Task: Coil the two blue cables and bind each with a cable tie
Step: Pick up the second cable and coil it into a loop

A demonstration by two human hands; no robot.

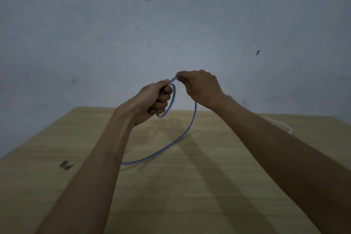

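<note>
A thin blue cable (192,123) is held up above the wooden table (171,186). My left hand (153,100) is closed in a fist around a small finished loop of it. My right hand (199,85) pinches the cable just beyond the left thumb, at the top of a second, larger loop. From there the cable drops in a long arc to the tabletop and runs back under my left forearm, where its end is hidden. A pale cable tie (281,124) lies on the table at the far right. Only one blue cable shows.
A small dark scrap or mark (66,165) sits on the table's left side. A grey wall (171,24) stands right behind the table's far edge. The table's left edge runs diagonally at the left.
</note>
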